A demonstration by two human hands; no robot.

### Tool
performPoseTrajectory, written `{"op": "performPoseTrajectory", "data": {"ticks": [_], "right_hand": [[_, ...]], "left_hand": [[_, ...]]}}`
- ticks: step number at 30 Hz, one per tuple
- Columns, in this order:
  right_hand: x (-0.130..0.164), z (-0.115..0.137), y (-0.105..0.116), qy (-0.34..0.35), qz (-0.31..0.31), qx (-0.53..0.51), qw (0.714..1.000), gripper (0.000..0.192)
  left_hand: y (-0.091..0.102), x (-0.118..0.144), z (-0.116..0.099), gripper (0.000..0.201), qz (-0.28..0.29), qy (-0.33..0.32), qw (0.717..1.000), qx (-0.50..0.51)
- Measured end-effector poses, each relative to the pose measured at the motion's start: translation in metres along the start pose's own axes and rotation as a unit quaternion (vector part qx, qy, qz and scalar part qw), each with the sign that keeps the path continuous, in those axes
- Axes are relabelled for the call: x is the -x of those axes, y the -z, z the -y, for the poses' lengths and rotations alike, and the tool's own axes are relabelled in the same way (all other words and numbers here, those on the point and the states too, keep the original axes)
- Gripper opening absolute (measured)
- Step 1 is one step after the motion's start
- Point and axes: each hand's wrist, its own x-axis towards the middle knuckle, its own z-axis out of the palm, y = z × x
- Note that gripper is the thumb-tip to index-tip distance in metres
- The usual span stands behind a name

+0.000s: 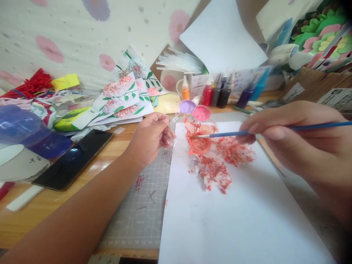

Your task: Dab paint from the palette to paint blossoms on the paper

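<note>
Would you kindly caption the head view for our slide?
Left hand grips a clear paint-smeared bottle; right hand holds a blue paintbrush above red-dabbed white paper.

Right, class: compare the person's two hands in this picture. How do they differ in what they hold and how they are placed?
The left hand pinches a clear plastic piece smeared with red paint at its edge; the right hand grips a blue-handled paintbrush. The left hand lies over the grey cutting mat, while the right hand is over the white paper. Both are bare and meet at the painted plastic, where the brush tip touches.
</note>
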Motion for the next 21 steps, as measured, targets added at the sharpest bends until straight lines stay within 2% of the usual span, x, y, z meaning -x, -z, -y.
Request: {"op": "performPoseTrajectory", "data": {"ticks": [5,15,21], "right_hand": [[0.001,0.007,-0.008,-0.068,-0.037,-0.027,0.997,0.013],[0.002,-0.013,0.000,-0.122,0.014,-0.137,0.983,0.017],[0.001,-0.012,0.000,-0.161,0.004,-0.198,0.967,0.022]], "left_hand": [[0.000,0.001,-0.001,0.016,0.012,0.012,1.000,0.009],[0.000,0.001,-0.002,0.021,0.021,0.024,0.999,0.027],[0.001,0.000,0.000,0.018,0.028,0.018,0.999,0.021]]}}
